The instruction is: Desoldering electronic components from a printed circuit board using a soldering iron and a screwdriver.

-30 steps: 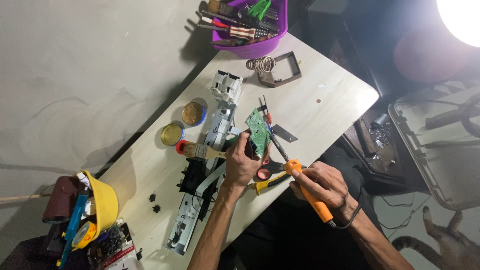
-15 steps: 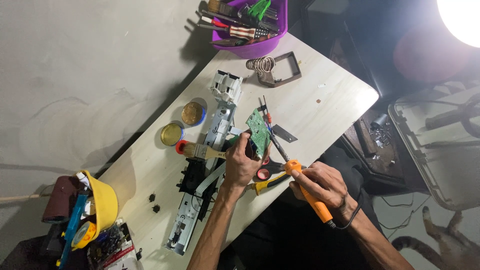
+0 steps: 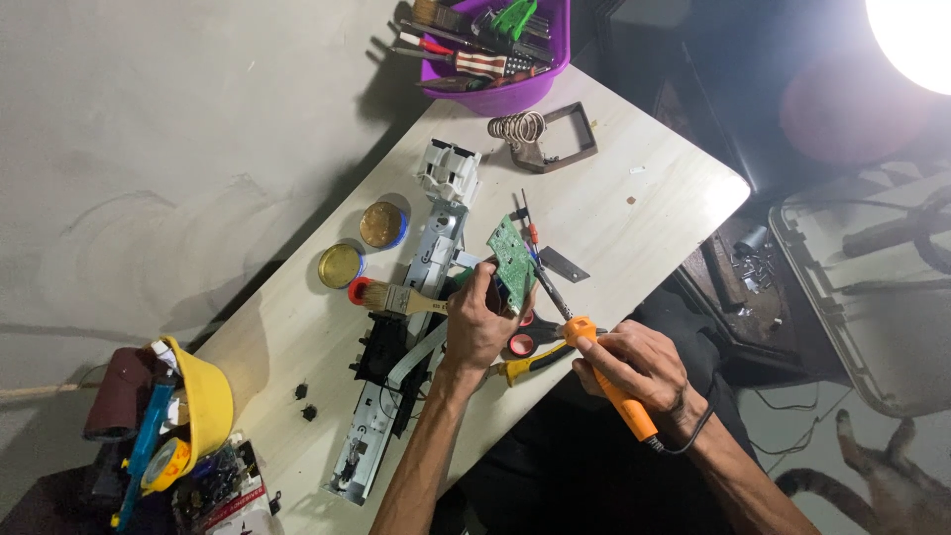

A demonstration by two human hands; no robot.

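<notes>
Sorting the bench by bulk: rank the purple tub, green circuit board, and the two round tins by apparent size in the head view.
1. Purple tub, partly cut off at the top edge.
2. Green circuit board, in the left hand.
3. The two round tins look alike; no ranking.

A green circuit board is held tilted above the desk; an orange-handled soldering iron is pointed at it.

The left hand tilts a green circuit board above the surface; the right hand grips an orange soldering iron touching it
</notes>
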